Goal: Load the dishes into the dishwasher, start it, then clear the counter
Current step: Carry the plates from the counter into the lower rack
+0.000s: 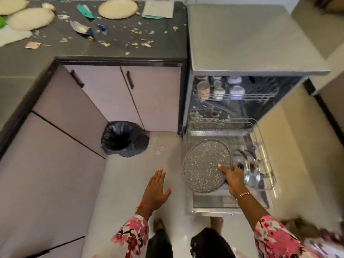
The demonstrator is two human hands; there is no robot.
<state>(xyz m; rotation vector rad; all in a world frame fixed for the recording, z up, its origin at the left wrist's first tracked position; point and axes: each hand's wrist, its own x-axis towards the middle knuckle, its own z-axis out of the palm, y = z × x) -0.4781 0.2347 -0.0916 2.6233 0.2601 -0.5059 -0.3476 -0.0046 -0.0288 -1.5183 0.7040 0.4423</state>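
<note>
My right hand (232, 176) grips the right edge of a round grey speckled plate (202, 164), thumb on top, holding it over the pulled-out lower rack (264, 157) of the open dishwasher (242, 53). A glass lid (251, 175) lies in that rack just right of my hand. Jars and cups (219, 90) stand in the upper rack. My left hand (155, 190) hovers above the floor with its fingers spread, holding nothing. The dark counter (111, 51) at the top left carries round woven mats (118, 8), wrappers and scattered scraps.
A bin lined with a black bag (123, 138) stands in the corner by the cabinet doors (149, 94). The dishwasher door (227, 203) lies open in front of my feet. A folded cloth (160, 8) rests at the counter's back right.
</note>
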